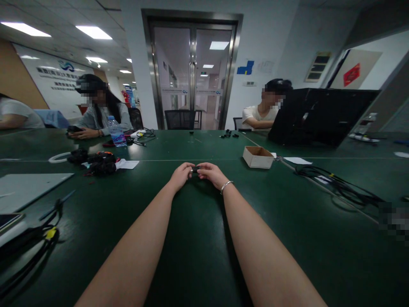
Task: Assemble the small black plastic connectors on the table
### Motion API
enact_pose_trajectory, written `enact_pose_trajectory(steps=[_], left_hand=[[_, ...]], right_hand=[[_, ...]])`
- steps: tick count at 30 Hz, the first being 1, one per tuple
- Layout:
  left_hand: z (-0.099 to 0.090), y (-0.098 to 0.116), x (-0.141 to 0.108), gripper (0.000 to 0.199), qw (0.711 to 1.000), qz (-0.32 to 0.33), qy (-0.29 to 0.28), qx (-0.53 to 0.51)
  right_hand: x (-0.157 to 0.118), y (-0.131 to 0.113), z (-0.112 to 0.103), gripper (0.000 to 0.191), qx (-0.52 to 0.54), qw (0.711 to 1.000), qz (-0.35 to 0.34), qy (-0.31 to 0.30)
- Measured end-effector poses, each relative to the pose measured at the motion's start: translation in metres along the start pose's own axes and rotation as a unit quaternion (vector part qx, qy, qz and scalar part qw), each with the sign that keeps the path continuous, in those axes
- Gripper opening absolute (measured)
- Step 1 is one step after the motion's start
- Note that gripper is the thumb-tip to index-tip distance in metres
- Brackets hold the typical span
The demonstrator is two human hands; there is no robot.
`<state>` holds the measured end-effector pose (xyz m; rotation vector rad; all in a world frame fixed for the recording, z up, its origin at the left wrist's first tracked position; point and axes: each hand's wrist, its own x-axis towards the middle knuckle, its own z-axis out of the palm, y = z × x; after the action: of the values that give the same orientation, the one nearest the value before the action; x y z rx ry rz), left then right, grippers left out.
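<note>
Black small piece [196, 169] over green bench [194, 247], fingers of left hand [182, 175] and right hand [212, 173] clamped on opposite ends, presumably for steadiness; open box [258, 161] sits aside, probably leaving room.

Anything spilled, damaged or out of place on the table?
Nothing visibly spilled or toppled; the plastic bottle stands upright. Untidy, though: black cables sprawl loosely at right, small black pieces lie scattered toward the far side. The dark piece held by left hand and right hand is too small to check for damage.
</note>
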<state>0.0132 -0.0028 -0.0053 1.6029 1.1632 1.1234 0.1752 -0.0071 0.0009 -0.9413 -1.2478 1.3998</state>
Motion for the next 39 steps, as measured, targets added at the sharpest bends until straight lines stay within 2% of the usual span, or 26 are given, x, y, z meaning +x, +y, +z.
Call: enact_pose_trajectory(steps=[6,13,21,27,30,33,36,39], left_hand=[[-0.001,0.001,-0.001,0.029,1.000,-0.004,-0.011,-0.012],[-0.001,-0.009,0.003,0.043,1.000,0.016,-0.009,0.025],[-0.001,-0.002,0.000,0.031,1.000,0.015,-0.004,-0.006],[-0.002,-0.011,0.005,0.041,0.999,0.030,-0.011,0.042],[-0.001,-0.010,0.004,0.042,0.998,0.037,-0.001,0.041],[-0.002,-0.007,0.000,0.039,0.997,0.043,0.033,0.052],[-0.003,-0.004,-0.006,0.037,0.989,0.063,0.076,0.111],[-0.002,-0.001,-0.010,0.033,0.978,0.088,0.084,0.169]], right_hand=[[-0.001,-0.002,0.000,0.020,0.002,1.000,0.002,0.005],[-0.002,-0.003,0.000,0.020,-0.003,1.000,0.002,-0.001],[-0.001,-0.001,0.000,0.021,0.002,1.000,0.000,-0.004],[-0.001,-0.002,0.001,0.022,-0.008,1.000,-0.002,-0.005],[0.001,0.000,0.001,0.024,-0.048,0.999,-0.007,-0.015],[0.004,0.005,0.004,0.027,-0.124,0.992,-0.019,-0.015],[0.006,0.009,0.008,0.027,-0.210,0.977,-0.047,-0.004],[0.007,0.011,0.011,0.023,-0.284,0.955,-0.088,0.009]])
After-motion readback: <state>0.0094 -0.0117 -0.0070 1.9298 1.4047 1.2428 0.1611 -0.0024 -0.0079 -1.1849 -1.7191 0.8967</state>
